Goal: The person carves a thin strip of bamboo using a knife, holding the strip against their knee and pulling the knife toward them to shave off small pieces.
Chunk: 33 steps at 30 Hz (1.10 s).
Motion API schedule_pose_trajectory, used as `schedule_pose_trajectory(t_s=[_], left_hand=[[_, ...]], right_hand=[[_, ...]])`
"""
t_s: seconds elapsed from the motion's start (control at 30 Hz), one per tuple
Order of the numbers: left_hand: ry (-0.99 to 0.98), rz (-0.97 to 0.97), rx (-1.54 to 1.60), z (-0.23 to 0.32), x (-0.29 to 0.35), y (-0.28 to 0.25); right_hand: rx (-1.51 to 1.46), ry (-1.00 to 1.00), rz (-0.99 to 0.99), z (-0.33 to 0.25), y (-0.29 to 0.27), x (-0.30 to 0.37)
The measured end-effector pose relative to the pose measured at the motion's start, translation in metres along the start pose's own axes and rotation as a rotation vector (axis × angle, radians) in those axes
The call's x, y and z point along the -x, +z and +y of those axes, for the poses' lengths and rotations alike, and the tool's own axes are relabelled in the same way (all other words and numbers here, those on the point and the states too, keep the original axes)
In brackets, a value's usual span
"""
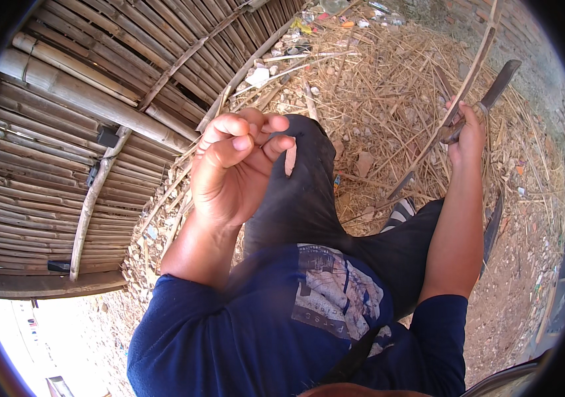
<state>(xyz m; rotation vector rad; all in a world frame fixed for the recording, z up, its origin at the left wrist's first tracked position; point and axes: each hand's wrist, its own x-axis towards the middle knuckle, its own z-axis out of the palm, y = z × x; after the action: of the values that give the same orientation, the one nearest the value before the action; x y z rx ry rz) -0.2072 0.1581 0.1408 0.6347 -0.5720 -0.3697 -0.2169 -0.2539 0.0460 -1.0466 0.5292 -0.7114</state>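
Observation:
My left hand (233, 165) is raised above my left thigh, its fingers loosely curled and apart, with nothing visible in them. Off to the right, my right hand (467, 132) is closed around a large knife with a dark blade (500, 83), which points up and away to the right. Its brown handle (451, 136) sticks out on the other side of the fingers. A long split bamboo strip (477, 66) runs slantwise past this hand, down toward my right foot. Whether the fingers also grip the strip I cannot tell.
Straw and bamboo shavings (388, 92) cover the ground ahead, with rubble and litter farther off. A bamboo slat wall (44, 192) stands on the left, a brick wall (540, 59) at the far right. Another dark blade-like piece (492, 228) lies beside my right forearm.

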Motion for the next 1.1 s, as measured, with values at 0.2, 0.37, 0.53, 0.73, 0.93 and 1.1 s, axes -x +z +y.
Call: schedule_pose_trajectory(t_s=[0.2, 0.37, 0.53, 0.73, 0.93, 1.1], left_hand=[[-0.003, 0.001, 0.007, -0.003, -0.001, -0.004], [0.06, -0.12, -0.833, -0.011, -0.01, -0.038], [-0.114, -0.264, -1.83, -0.043, 0.028, -0.131], [-0.195, -0.083, -1.317, -0.032, 0.064, -0.167], [-0.222, 0.117, 0.058, -0.013, 0.024, -0.067], [-0.183, -0.142, 0.255, -0.024, -0.027, 0.001]], right_hand=[[-0.006, 0.015, 0.019, -0.002, 0.013, 0.008], [0.005, -0.003, -0.046, 0.006, 0.018, 0.0], [-0.036, -0.04, -0.037, 0.012, 0.038, 0.001], [-0.023, -0.006, -0.058, 0.009, 0.036, 0.003], [-0.008, -0.051, -0.072, 0.012, 0.046, 0.019], [0.271, 0.046, -0.053, 0.043, 0.065, 0.015]])
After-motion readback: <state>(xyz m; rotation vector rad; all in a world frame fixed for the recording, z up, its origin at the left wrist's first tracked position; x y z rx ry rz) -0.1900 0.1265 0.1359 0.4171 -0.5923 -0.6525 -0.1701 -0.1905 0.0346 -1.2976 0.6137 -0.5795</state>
